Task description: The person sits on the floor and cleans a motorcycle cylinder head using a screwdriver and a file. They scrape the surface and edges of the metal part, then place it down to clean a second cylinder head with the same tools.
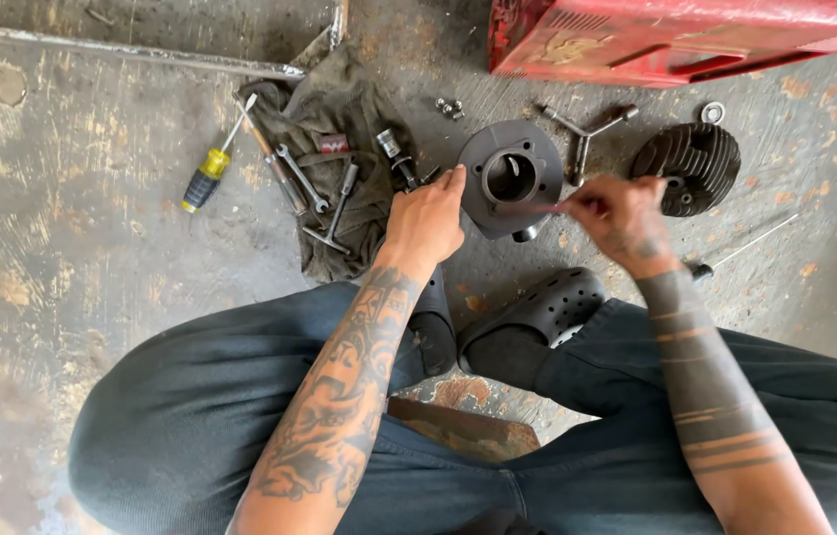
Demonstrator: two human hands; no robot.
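The engine cylinder [511, 180] lies on the concrete floor [92, 248], bore facing up, between both hands and just ahead of them. The left hand [425, 220] rests on its left rim, fingers loosely curled. The right hand [620, 214] pinches a thin tool [545, 208] reaching in from the cylinder's right.

1 engine cylinder [511, 188], 1 finned cylinder head [688, 163], 1 screwdriver [209, 174], 2 black clogs [537, 309], 1 washer [713, 113], 1 rag [339, 168].

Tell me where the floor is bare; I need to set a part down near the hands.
Bare floor lies left of the screwdriver and rag. It is crowded between the rag, cylinder, finned head and red box.
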